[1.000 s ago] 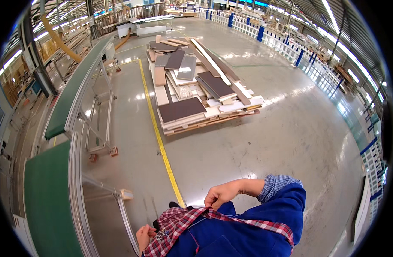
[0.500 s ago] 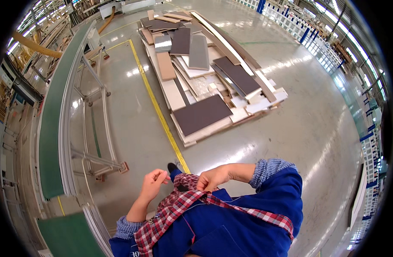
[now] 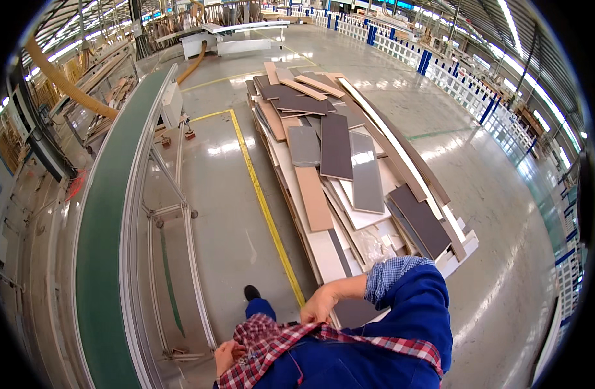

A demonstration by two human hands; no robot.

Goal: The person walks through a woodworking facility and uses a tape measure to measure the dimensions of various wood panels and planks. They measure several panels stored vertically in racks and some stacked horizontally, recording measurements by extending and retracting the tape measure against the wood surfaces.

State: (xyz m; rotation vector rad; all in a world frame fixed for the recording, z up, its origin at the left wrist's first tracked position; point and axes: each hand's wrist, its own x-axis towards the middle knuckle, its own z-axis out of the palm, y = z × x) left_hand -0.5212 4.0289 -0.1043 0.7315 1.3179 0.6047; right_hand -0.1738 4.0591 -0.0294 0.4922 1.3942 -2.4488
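A: Note the step in hand?
B: By my reading, handling clothing at the waist. Right hand (image 3: pixel 318 306), lower middle of the frame: fingers bunched narrow on the upper edge of the plaid cloth (image 3: pixel 271 345), tips hidden in the folds.
A: And the left hand (image 3: pixel 226 354)?
B: Bottom of the frame, left of centre, at the cloth's lower-left edge. Fingers curled – cannot tell whether they grip fabric.
A: Lie of the cloth?
B: Lower middle of the frame, against the blue workwear (image 3: pixel 411 305). Its long axis follows a narrow band (image 3: pixel 394 345), sloping from the right hand toward the lower right; the wider part spreads toward the lower left.
A: What does the next move call for?
B: My judgement only: working that edge wants a firm right pinch with the fabric steadied; leaving it wants those fingers parted first.
A: Surroundings?
B: Pile of boards (image 3: pixel 336 146), centre to right, beyond the right hand. Green-belted conveyor (image 3: pixel 99 259) down the left. Yellow line (image 3: pixel 261 201) between them – dark shoe (image 3: pixel 251 293) just left of it.
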